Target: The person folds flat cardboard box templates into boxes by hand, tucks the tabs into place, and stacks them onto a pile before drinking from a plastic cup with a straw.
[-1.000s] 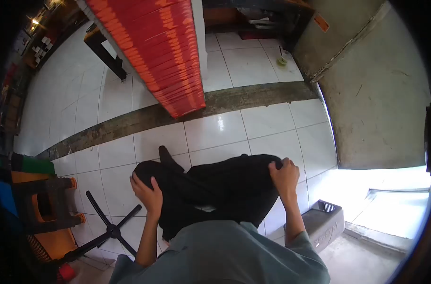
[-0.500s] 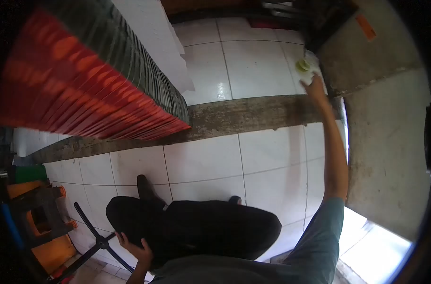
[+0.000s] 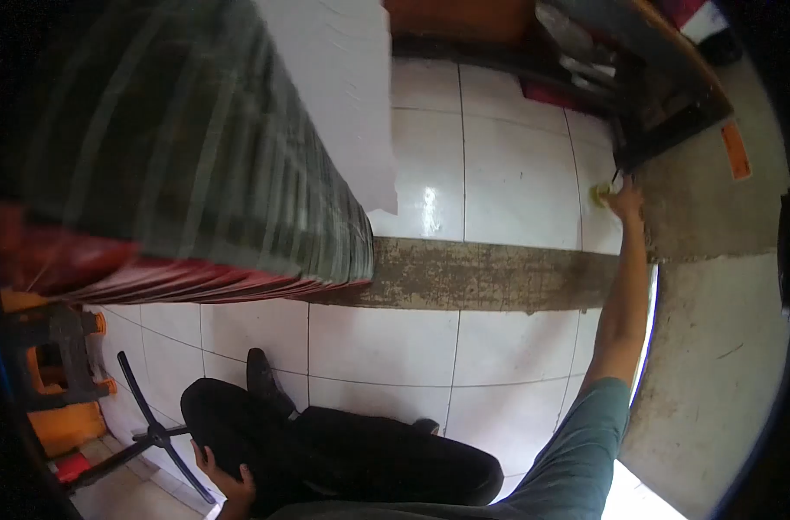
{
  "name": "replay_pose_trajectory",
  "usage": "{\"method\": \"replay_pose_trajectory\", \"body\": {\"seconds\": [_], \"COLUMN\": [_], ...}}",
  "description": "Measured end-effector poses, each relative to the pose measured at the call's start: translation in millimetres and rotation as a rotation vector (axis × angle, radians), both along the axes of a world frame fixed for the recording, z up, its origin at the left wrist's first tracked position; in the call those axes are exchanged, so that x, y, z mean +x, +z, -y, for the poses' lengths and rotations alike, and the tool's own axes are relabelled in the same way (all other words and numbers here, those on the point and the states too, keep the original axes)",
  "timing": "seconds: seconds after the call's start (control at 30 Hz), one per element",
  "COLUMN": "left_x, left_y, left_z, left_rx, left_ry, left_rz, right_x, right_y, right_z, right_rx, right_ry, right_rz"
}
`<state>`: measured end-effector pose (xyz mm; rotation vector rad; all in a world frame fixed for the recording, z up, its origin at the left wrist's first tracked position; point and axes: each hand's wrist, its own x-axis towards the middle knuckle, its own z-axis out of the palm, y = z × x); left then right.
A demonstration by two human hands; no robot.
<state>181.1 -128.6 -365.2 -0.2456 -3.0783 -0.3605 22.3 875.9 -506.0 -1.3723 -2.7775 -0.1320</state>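
My right hand (image 3: 625, 204) is stretched out to the far right, down by the floor. Its fingers are closed at a small yellow-green round thing (image 3: 600, 193) that looks like a roll of tape, partly covered by the fingers. My left hand (image 3: 226, 484) lies with fingers apart against my black-trousered leg (image 3: 230, 433), holding nothing.
A tall stack (image 3: 239, 173) with dark striped and red sides looms at the left, beside a white sheet (image 3: 343, 104). A worn strip (image 3: 499, 276) crosses the tiled floor. A grey wall (image 3: 716, 347) borders the right; a black star-shaped base (image 3: 158, 435) stands lower left.
My right hand has closed in on the yellow-green roll and now touches it. The view has shifted, so the stack looks larger and nearer. My left hand stays at my leg.
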Motion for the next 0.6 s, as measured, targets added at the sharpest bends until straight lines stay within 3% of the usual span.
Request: {"method": "replay_pose_trajectory", "body": {"seconds": [0.13,0.23,0.43,0.53,0.6], "left_x": [-3,-1,13,13,14], "left_y": [3,2,-5,-13,-13], "left_z": [-2,-1,19,18,22], "left_rx": [-0.005,0.009,0.03,0.137,0.106], "left_ry": [-0.009,-0.009,-0.006,-0.006,-0.019], "left_rz": [-0.018,-0.031,-0.077,-0.117,-0.096], "right_x": [11,22,45,63,74], "right_y": [31,22,32,-3,23], "right_z": [60,71,126,145,192], "right_rx": [-0.097,-0.015,-0.169,0.012,-0.198], "right_ry": [-0.015,0.13,0.157,0.292,0.187], "right_rz": [-0.181,-0.329,-0.505,-0.617,-0.574]}}
